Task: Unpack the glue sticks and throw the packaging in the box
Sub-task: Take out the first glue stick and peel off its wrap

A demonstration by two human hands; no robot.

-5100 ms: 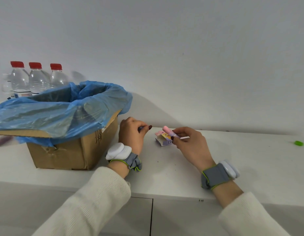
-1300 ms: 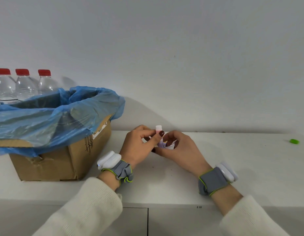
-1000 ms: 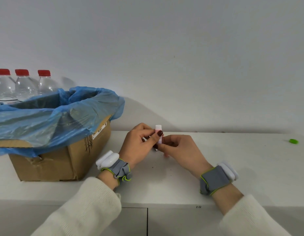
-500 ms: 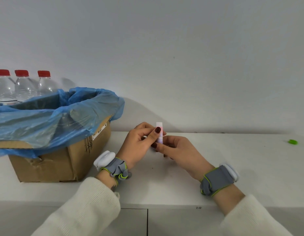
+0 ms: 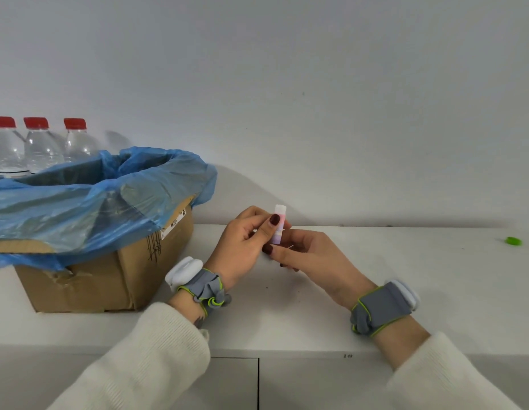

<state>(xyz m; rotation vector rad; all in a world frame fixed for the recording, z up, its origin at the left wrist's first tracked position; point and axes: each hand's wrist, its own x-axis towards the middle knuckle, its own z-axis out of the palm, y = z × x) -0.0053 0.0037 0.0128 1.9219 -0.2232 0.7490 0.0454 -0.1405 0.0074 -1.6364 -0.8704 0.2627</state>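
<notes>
A small pink and white glue stick (image 5: pixel 279 226) stands upright between my two hands above the white counter. My left hand (image 5: pixel 242 247) pinches its upper part with thumb and fingers. My right hand (image 5: pixel 310 258) grips its lower end from the right; any packaging in that hand is hidden by the fingers. The cardboard box (image 5: pixel 109 270), lined with a blue plastic bag (image 5: pixel 88 202), stands open at the left, a short way from my left hand.
Three clear water bottles with red caps (image 5: pixel 38 146) stand behind the box against the wall. A small green object (image 5: pixel 513 241) lies far right on the counter (image 5: pixel 434 276). Cabinet doors run below the counter's front edge.
My hands came together and lifted the glue stick upright; it has risen slightly over the last second. The small printed carton seen five seconds ago on the counter is out of sight.
</notes>
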